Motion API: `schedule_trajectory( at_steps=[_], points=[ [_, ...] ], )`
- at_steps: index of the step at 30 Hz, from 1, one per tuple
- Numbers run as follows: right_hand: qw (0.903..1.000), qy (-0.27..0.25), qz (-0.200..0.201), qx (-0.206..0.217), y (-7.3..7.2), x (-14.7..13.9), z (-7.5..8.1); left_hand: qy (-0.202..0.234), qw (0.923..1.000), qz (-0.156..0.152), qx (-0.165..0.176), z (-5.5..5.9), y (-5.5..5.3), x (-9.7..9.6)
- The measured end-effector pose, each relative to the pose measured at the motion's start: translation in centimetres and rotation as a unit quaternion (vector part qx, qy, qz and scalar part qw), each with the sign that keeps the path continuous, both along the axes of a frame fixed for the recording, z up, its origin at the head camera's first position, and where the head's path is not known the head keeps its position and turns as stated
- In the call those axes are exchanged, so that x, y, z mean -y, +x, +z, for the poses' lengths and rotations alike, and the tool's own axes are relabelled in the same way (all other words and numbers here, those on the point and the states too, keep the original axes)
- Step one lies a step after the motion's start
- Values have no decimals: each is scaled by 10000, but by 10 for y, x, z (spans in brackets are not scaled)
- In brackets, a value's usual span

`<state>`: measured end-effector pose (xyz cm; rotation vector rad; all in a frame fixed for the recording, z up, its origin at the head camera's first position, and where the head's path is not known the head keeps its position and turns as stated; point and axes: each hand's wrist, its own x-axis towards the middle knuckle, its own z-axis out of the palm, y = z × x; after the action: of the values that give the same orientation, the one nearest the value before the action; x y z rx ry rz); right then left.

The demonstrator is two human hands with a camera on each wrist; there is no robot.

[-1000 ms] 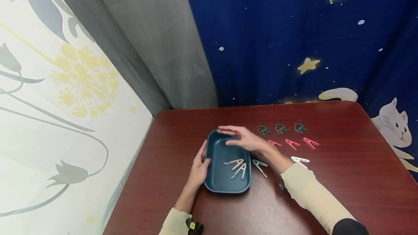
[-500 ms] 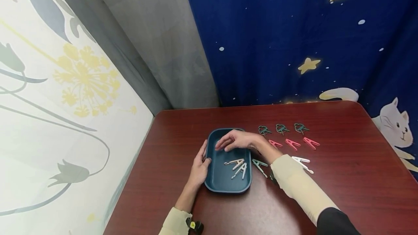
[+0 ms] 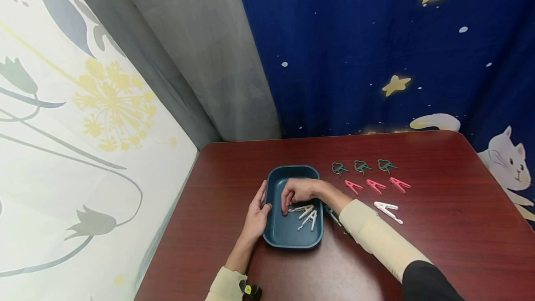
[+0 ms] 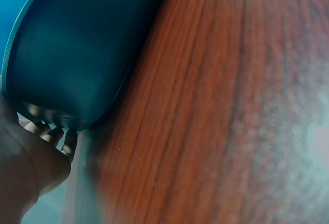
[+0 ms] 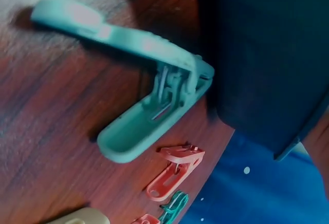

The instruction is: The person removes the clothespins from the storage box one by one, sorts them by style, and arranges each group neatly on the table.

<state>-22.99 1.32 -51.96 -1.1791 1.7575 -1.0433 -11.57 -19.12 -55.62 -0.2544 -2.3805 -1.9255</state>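
Note:
My left hand (image 3: pixel 255 217) grips the left side of a dark blue tray (image 3: pixel 292 244), thumb over its rim and fingers along the outer wall. In the left wrist view, fingertips (image 4: pixel 70 141) curl against the tray's wall. Inside the tray lie a beige clothespin (image 3: pixel 307 209) and a white clothespin (image 3: pixel 309 221). My right hand (image 3: pixel 298 190) is inside the tray, fingers bent down, fingertips right by the beige clothespin's left end, thumb apart from them. Outside the right wall lies a light green clothespin (image 5: pixel 149 49), partly hidden by the right wrist in the head view.
On the table (image 3: pixel 234 166), right of the tray, lie three dark green clips (image 3: pixel 362 166) in a row, with three pink clothespins (image 3: pixel 375 186) below them. Another white clothespin (image 3: pixel 388 212) lies nearer the right sleeve. Curtains (image 3: pixel 355 50) hang behind the table.
My right hand has come down from above the tray's far end, nearer the beige clothespin, its spread fingers now bent downward. The left hand keeps its hold on the tray.

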Motion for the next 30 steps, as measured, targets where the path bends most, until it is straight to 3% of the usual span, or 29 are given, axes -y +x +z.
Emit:
schedule_trajectory(
  at_steps=[14,24,30],
  points=[
    [9963,208,144,-819,3,2,-2,-20,10000,14,6,0,1,1],
    [9767,753,-91,-2007,1,-5,15,74,10000,-39,11,0,1,0],
    [9762,692,-199,-2045,-3,-8,17,54,10000,-30,-15,-1,1,0]
  ],
)
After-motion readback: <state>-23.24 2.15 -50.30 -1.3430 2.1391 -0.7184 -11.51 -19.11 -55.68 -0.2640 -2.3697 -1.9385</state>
